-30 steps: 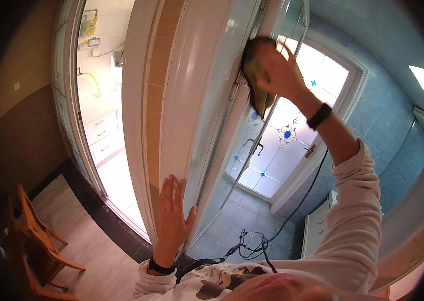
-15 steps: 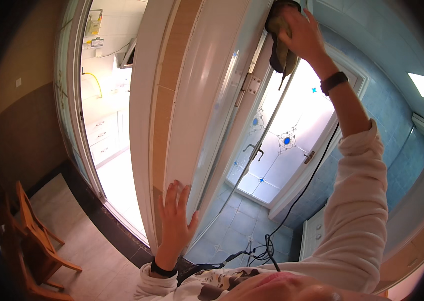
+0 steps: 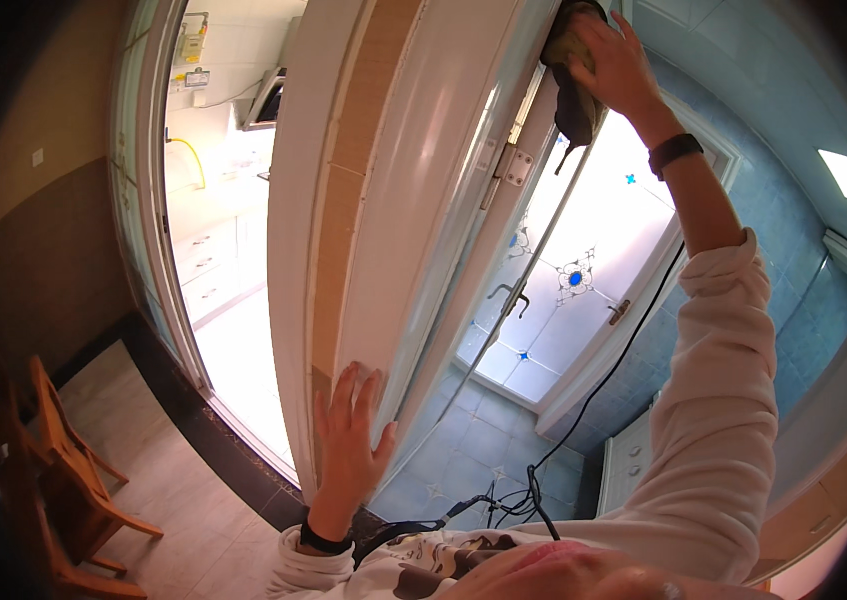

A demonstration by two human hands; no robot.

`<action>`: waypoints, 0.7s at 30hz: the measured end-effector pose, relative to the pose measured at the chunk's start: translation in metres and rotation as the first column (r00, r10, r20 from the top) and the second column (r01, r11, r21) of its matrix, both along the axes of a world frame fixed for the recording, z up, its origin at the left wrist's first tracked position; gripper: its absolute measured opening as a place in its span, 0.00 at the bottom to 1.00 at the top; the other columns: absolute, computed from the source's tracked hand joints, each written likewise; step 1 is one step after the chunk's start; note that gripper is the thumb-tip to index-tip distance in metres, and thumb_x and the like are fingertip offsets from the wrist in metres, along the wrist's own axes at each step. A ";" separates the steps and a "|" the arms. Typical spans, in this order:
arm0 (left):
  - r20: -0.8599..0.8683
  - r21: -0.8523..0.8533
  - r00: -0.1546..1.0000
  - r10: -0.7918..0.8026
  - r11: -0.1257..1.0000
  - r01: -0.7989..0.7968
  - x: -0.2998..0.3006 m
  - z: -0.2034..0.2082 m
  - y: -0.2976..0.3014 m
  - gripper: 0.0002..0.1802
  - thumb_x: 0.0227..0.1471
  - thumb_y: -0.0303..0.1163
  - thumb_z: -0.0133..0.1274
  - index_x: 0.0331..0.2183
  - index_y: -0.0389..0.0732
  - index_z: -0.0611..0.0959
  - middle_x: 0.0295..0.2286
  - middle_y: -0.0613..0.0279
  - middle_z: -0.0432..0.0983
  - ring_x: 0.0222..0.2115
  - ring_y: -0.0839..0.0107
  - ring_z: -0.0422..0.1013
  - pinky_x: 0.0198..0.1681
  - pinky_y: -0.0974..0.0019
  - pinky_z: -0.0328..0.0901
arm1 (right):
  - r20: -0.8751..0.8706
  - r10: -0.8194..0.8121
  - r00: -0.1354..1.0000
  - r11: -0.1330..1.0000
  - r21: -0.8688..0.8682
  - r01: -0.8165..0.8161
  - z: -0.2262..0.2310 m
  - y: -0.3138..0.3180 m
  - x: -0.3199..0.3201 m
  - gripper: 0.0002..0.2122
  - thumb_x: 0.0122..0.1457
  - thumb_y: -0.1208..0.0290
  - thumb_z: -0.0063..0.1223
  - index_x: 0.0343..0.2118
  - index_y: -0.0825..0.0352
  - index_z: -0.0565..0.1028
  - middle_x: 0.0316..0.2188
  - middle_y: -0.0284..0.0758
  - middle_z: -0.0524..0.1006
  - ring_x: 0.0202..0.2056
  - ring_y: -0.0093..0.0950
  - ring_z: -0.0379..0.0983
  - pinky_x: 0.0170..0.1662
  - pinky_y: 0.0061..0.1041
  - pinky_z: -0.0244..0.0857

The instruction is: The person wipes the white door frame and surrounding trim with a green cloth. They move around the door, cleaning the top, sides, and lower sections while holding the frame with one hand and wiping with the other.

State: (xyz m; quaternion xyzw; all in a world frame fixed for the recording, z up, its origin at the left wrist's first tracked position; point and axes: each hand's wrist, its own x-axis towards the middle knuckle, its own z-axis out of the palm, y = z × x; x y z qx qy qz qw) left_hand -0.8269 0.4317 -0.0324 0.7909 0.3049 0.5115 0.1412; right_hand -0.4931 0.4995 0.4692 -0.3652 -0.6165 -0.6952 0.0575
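My right hand point(image 3: 618, 65) reaches high up and presses a dark olive cloth point(image 3: 575, 108) against the upper part of the door frame. One end of the cloth dangles below my fingers in a point. Lower down, my left hand point(image 3: 350, 440) lies with its fingers stretched out on the white door casing point(image 3: 403, 250) and holds nothing. Close to the cloth, a metal hinge point(image 3: 514, 166) joins the frame to a door point(image 3: 533, 225) that stands ajar. What lies under my right palm is partly hidden.
Beyond the opening is a blue-tiled room with a frosted glass door point(image 3: 598, 240) with blue ornaments. Black cables point(image 3: 518, 500) tangle low down near me. On the left are a bright kitchen doorway point(image 3: 228, 250) and wooden chairs point(image 3: 73, 470).
My right hand and the cloth have shifted slightly right, and the cloth's hanging end has swung and changed shape. My left hand stays at nearly the same spot on the casing.
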 end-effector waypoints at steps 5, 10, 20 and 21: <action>-0.036 0.034 0.999 0.032 0.999 -0.031 -0.004 -0.003 -0.002 0.41 0.48 0.31 0.61 0.63 0.41 0.66 0.64 0.45 0.58 0.63 0.47 0.57 0.64 0.42 0.51 | -0.050 0.077 0.996 0.997 -0.027 -0.078 -0.063 -0.005 -0.010 0.22 0.49 0.62 0.60 0.46 0.67 0.76 0.49 0.41 0.77 0.55 0.39 0.70 0.65 0.42 0.56; -0.066 0.053 0.998 0.023 0.998 -0.019 -0.006 -0.004 -0.004 0.40 0.49 0.32 0.61 0.63 0.41 0.66 0.64 0.44 0.56 0.63 0.46 0.57 0.64 0.41 0.52 | -0.095 0.088 0.992 0.972 -0.209 -0.106 -0.108 -0.016 -0.013 0.21 0.49 0.61 0.59 0.46 0.65 0.77 0.51 0.39 0.75 0.55 0.37 0.70 0.69 0.43 0.52; -0.050 0.035 0.999 -0.007 0.999 0.009 0.000 0.001 -0.005 0.42 0.47 0.30 0.62 0.63 0.39 0.66 0.64 0.42 0.56 0.63 0.44 0.56 0.63 0.40 0.51 | 0.004 0.143 0.990 0.988 0.065 -0.143 0.014 -0.004 -0.001 0.22 0.52 0.62 0.60 0.50 0.65 0.75 0.55 0.40 0.74 0.57 0.40 0.69 0.68 0.42 0.54; -0.050 0.035 0.999 0.001 0.999 0.001 0.001 0.000 -0.005 0.43 0.46 0.30 0.63 0.63 0.39 0.65 0.64 0.42 0.56 0.63 0.44 0.56 0.63 0.41 0.50 | -0.010 0.136 0.991 0.989 0.064 -0.135 0.027 -0.002 0.001 0.23 0.53 0.63 0.59 0.52 0.66 0.74 0.57 0.41 0.73 0.58 0.42 0.68 0.68 0.43 0.54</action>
